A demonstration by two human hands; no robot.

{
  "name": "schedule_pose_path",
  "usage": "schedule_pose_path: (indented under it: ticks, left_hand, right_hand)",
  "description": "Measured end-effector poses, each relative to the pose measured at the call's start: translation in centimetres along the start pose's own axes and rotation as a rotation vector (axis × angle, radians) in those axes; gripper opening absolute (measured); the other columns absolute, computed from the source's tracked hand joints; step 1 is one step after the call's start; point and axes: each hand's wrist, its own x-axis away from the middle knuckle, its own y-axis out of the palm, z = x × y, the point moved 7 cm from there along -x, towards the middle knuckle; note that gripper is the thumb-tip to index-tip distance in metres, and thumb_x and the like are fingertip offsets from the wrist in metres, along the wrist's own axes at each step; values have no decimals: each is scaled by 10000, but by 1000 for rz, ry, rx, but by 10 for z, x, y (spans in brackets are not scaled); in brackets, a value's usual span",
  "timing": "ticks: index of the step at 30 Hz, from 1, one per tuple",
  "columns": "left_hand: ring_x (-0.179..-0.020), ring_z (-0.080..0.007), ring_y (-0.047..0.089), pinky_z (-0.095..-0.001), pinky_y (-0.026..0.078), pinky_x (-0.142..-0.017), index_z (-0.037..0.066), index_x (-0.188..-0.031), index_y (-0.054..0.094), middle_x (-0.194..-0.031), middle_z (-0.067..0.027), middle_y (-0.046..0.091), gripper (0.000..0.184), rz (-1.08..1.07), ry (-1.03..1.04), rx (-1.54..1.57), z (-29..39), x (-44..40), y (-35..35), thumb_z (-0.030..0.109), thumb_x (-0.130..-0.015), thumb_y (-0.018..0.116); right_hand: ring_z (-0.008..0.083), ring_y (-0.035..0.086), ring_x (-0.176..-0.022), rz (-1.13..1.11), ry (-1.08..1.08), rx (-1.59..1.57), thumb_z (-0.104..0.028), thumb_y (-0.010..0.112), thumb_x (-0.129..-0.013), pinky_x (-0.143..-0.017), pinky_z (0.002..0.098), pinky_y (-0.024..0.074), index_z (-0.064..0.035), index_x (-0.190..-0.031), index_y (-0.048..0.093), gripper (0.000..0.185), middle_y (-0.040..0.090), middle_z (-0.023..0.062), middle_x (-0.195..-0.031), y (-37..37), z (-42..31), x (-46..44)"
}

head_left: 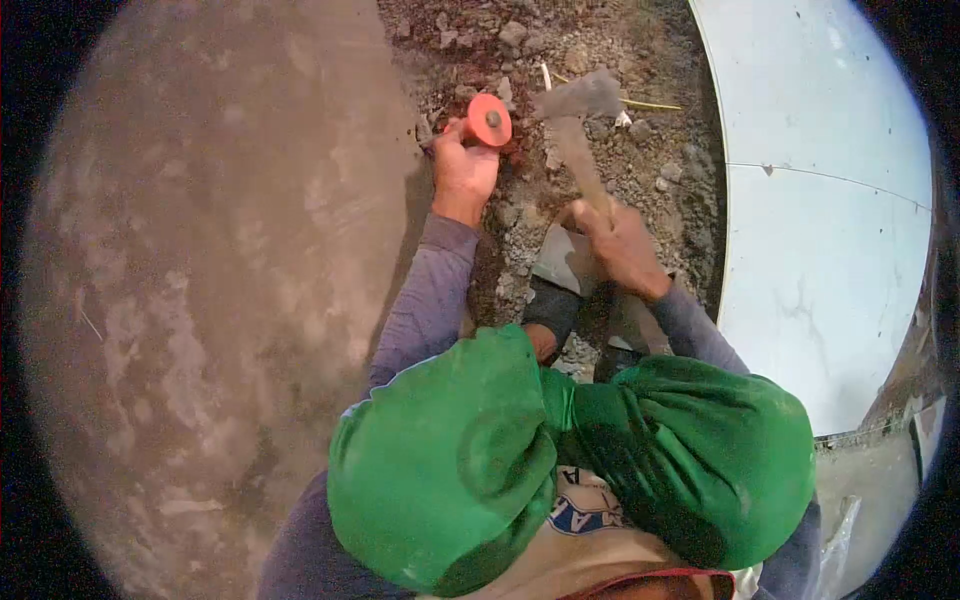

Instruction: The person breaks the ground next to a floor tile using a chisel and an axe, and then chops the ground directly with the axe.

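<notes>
My left hand (464, 178) is closed around a chisel (492, 119), seen end-on, with a round orange hand guard and a grey metal end in its middle. The chisel's lower part is hidden behind the guard and hand. In my right hand (625, 245) is the wooden handle of a hammer (582, 165). Its wide grey head is smeared by motion and hangs to the right of the orange guard, apart from it. Below both hands lies broken, stony rubble (520, 215).
A bare grey-brown surface (230, 250) fills the left side. On the right, large white panels (820, 230) border the rubble strip. Thin yellow and white pieces (652, 105) lie among the stones. My green-clad knees (450, 450) and a shoe (568, 262) are close below.
</notes>
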Motion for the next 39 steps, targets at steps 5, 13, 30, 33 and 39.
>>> schedule_pose_path:
  ticks: [5, 13, 30, 33, 39]
  left_hand:
    - [-980, -224, 631, -424, 526, -981, 68, -916, 568, -990, -61, 640, 126, -271, -64, -174, -33, 32, 39, 120, -1030, 561]
    - [-987, -222, 624, -496, 518, -1037, 86, -939, 582, -988, -52, 629, 74, -133, 13, -63, -9, 12, 39, 101, -1005, 614]
    - [-1016, -232, 604, -493, 520, -1025, 83, -940, 554, -996, -48, 589, 77, -59, -12, 36, -12, -9, 41, 68, -1013, 573]
    - [-1012, -231, 607, -481, 511, -1039, 85, -920, 545, -1002, -47, 596, 98, 9, -5, -29, -8, 4, 53, 63, -1014, 564]
    - [-1070, -250, 610, -471, 475, -1087, 51, -1001, 592, -1069, -93, 630, 91, -76, -11, -60, -6, -10, 39, 81, -1034, 512]
  right_hand:
    - [54, 440, -613, 116, 131, -136, -506, 614, -1011, -524, 264, 352, -79, -885, 603, 445, 491, -59, -699, -42, -18, -3]
    - [133, 464, -566, 127, 114, -94, -628, 583, -977, -519, 356, 387, -47, -865, 617, 592, 524, 0, -640, -54, -21, -3]
    - [273, 583, -562, 189, -381, -253, -383, 584, -1027, -533, 432, 473, -31, -990, 612, 355, 639, 136, -763, 12, -27, -22]
    - [226, 613, -672, 94, -40, 100, -469, 599, -1016, -626, 419, 489, -26, -954, 665, 452, 668, 106, -796, 27, 2, -27]
    - [105, 596, -585, 274, -136, -651, -433, 621, -1024, -477, 292, 460, -70, -889, 605, 387, 637, 40, -728, -79, -84, -21]
